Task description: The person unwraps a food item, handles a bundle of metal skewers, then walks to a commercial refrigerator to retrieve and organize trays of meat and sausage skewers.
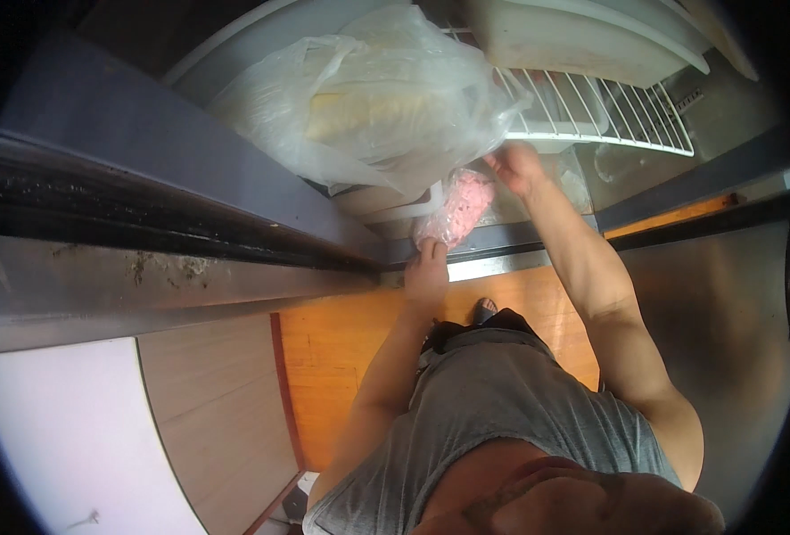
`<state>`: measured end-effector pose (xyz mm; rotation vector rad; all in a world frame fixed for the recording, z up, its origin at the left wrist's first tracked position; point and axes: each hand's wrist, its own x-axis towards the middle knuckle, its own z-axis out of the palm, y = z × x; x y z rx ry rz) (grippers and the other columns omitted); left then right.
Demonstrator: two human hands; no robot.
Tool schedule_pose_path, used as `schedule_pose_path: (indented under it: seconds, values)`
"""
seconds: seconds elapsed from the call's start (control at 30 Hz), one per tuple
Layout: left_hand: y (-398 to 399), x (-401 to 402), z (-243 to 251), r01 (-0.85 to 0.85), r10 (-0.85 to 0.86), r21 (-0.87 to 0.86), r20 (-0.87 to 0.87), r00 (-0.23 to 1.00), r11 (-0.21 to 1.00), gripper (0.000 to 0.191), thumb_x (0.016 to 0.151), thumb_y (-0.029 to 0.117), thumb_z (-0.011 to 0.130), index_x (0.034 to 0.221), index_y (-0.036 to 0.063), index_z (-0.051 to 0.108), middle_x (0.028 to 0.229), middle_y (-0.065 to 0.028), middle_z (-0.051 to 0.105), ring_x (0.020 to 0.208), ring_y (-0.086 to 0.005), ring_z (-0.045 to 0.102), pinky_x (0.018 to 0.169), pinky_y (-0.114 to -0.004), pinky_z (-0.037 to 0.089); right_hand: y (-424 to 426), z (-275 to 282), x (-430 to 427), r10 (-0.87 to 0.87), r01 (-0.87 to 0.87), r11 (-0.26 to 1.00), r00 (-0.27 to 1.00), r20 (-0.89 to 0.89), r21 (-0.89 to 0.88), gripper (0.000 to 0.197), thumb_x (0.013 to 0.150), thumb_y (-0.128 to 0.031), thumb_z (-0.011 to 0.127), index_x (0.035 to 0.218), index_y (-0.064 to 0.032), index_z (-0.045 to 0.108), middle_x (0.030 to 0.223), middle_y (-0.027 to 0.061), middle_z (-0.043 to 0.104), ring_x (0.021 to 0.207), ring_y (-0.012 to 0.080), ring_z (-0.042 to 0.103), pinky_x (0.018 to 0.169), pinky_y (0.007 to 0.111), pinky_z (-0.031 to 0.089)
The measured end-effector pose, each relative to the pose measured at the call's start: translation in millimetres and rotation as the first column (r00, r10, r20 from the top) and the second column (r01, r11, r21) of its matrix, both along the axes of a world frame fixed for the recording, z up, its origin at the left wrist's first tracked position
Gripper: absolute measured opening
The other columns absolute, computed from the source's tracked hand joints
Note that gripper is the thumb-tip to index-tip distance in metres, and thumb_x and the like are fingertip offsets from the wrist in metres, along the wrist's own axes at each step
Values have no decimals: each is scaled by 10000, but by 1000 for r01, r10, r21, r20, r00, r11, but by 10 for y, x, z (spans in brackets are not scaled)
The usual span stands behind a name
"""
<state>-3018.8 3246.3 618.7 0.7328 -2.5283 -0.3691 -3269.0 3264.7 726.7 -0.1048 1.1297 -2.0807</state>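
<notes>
My left hand [427, 275] grips the near end of a clear plastic bag of pink food [467, 204], which looks like ground meat. The pink bag slants up and away from my fingers at the front of an open refrigerator cabinet. My right hand [519, 167] is just beneath the front rail of a white wire shelf [602, 139], fingers curled. Its fingertips are partly hidden, and whether they hold anything is unclear. Beside it bulges a large translucent plastic bag [395, 87] with a yellowish block [368, 114] inside, resting on the shelf's left part.
White plastic bins [575, 40] stand on the wire shelf at the back. Below the large bag is another pale container [395, 212]. The grey cabinet frame [188, 150] runs along the left, and a metal door panel [702, 321] stands at the right. Underfoot lies an orange wood floor [328, 354].
</notes>
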Motion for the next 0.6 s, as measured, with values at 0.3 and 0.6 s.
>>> schedule_pose_path:
  seconds: [0.3,0.6]
  values:
    - [-98,-123,-169,-30,27,-17,-173,985,999,301,835,113,558,1120,28,513,1283,-164,452,1082,-377,491,894,-462,416,507,-279,478,122,-54,971,948,-292,233,102,885,-92,565,943,-10,544,839,60,585,693,125,561,637,251,483]
    - [10,48,-222,90,-77,100,-129,989,991,478,788,105,632,1220,-10,464,1360,-199,352,1147,-405,420,957,-470,363,3601,-1426,2062,80,126,599,973,-216,791,124,878,-108,548,889,14,568,753,71,598,648,134,579,579,265,477]
